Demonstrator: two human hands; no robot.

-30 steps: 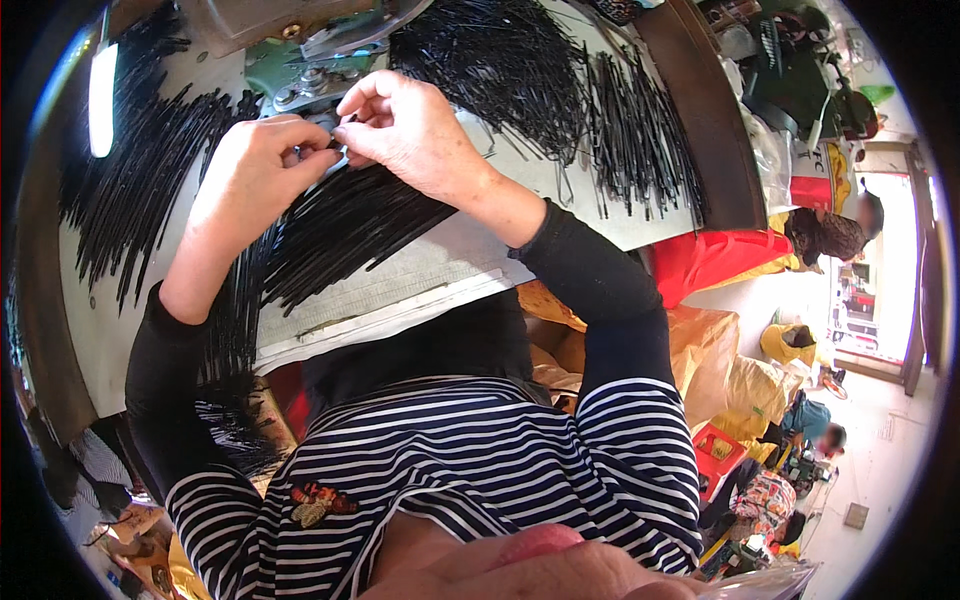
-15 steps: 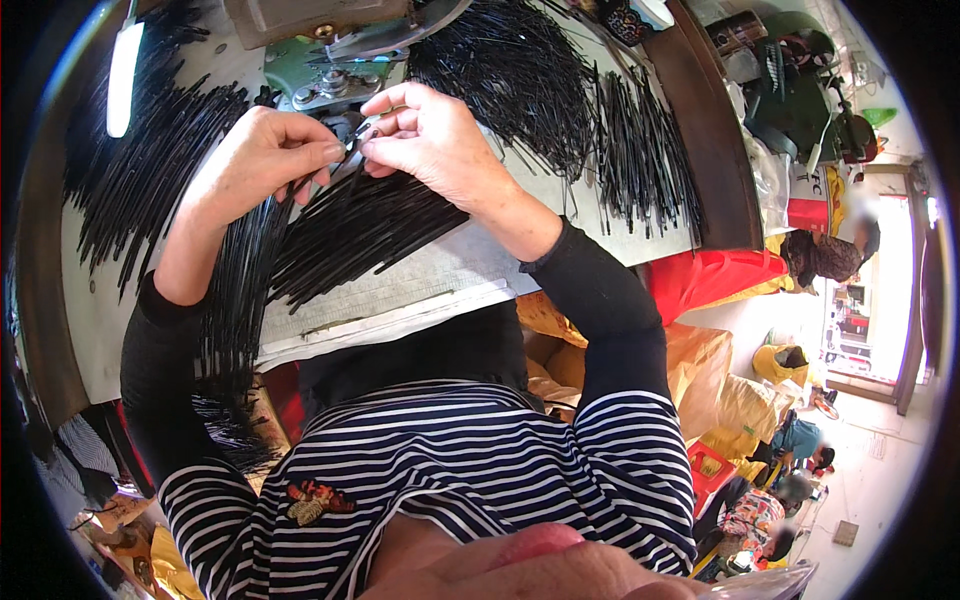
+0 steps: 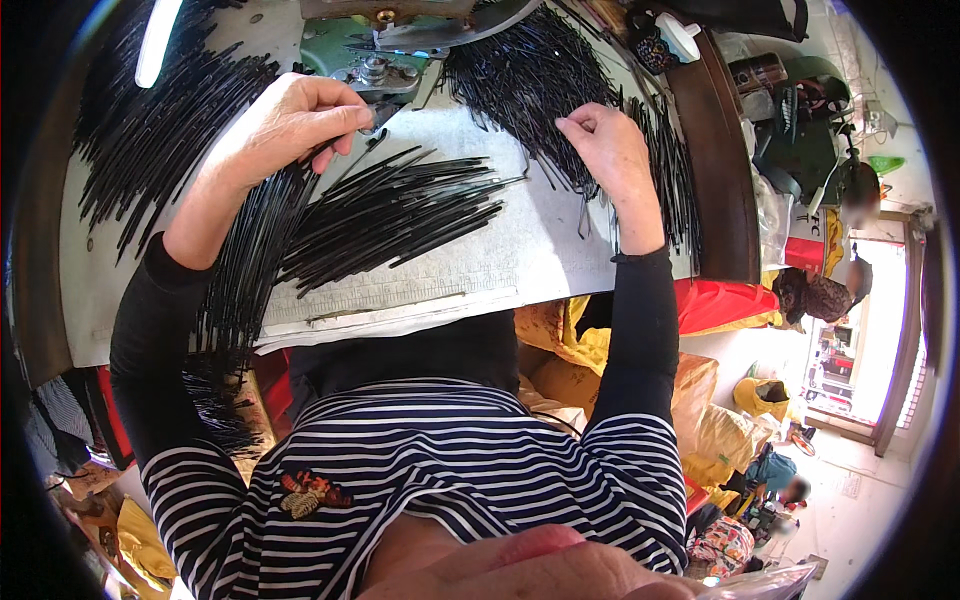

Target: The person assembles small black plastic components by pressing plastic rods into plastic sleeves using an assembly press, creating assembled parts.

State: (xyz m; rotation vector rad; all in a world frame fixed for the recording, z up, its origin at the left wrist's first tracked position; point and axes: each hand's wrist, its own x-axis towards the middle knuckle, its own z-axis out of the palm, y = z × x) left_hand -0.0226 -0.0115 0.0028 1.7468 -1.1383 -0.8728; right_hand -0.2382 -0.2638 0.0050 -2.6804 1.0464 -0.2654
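Now left hand (image 3: 285, 125) fingers pinch a black strip (image 3: 375, 140) by the green tool (image 3: 365, 60); right hand (image 3: 610, 150) fingers curl into the far strip pile (image 3: 530, 80). Best pull one strip only.

Left hand (image 3: 290, 125) pinched, right hand (image 3: 610, 150) seemingly curled.

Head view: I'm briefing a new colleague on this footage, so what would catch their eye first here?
Masses of thin black rods fanned across the pale worktable, with a denser heap at the far edge. The left hand pinches something small beside a green metal machine at the top, while the right hand rests at the heap's edge. Below, a striped shirt fills the foreground.
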